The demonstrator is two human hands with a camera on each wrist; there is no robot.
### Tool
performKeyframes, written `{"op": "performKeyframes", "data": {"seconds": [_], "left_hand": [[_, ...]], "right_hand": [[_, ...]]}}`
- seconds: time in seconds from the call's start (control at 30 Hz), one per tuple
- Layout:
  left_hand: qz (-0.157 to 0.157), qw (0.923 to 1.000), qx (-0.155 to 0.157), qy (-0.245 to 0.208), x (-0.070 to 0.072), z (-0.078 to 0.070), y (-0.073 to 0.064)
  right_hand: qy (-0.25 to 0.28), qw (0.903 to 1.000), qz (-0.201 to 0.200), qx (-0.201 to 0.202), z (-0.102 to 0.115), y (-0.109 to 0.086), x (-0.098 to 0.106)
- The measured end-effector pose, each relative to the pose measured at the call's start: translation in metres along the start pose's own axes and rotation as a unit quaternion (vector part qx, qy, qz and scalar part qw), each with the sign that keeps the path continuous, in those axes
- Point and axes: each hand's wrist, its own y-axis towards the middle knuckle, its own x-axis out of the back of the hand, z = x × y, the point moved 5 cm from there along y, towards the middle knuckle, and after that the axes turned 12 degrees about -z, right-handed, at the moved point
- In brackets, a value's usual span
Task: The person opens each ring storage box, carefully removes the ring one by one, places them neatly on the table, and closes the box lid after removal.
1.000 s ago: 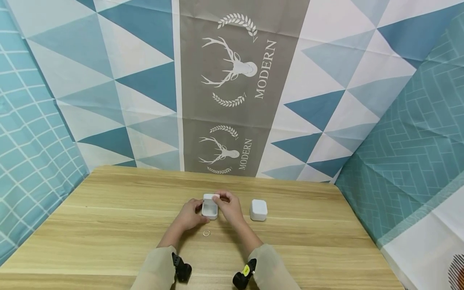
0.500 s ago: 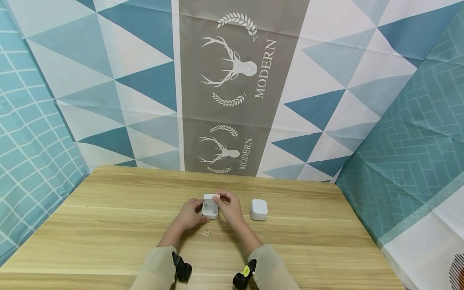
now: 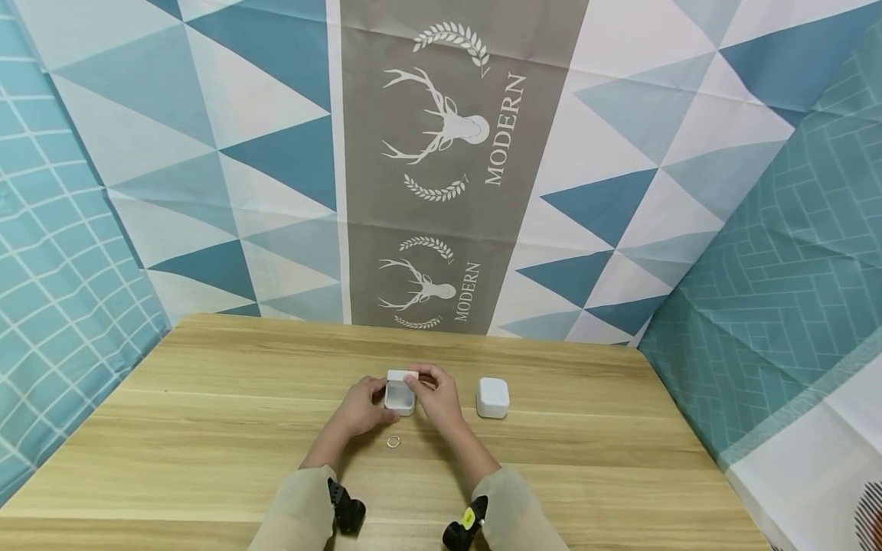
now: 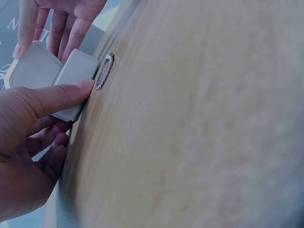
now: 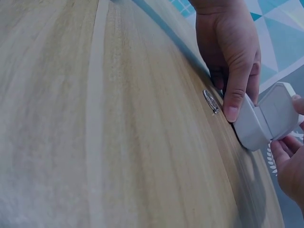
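Observation:
A small white ring box (image 3: 400, 399) stands on the wooden table with its hinged lid (image 5: 278, 109) raised. My left hand (image 3: 361, 407) holds the lower half from the left, thumb (image 4: 71, 97) across its front and the other fingers around the side. With thumb and fingers, my right hand (image 3: 439, 394) pinches the right edge of the lid. The inside shows pale in the head view. A thin silvery ring (image 3: 393, 441), its band studded in the left wrist view, lies on the table just in front of the box, close to my left thumb.
To the right of my right hand stands a second white box (image 3: 492, 398), closed. The wooden table (image 3: 586, 459) reaches back to a patterned cloth wall (image 3: 276, 191), with more cloth along both sides. Black cameras are strapped to both wrists.
The raised lid sits very slightly lower in the head view than a second ago. Both hands keep the same hold, and the ring and second box stay in place.

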Motion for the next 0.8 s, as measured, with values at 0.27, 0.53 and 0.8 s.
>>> {"op": "performKeyframes", "data": {"seconds": [0.27,0.53,0.8], "left_hand": [[0.003,1.0,-0.001,0.004,0.0,0.001,0.0],[0.0,1.0,0.0,0.0,0.0,0.001,0.0],[0.001,1.0,0.001,-0.001,0.001,-0.001,-0.001]], "right_hand": [[0.01,0.9998,0.016,0.008,0.024,-0.011,0.003],[0.017,0.9996,0.022,0.01,0.03,-0.015,0.004],[0.022,0.9993,0.027,0.01,0.028,-0.016,0.005]]}}
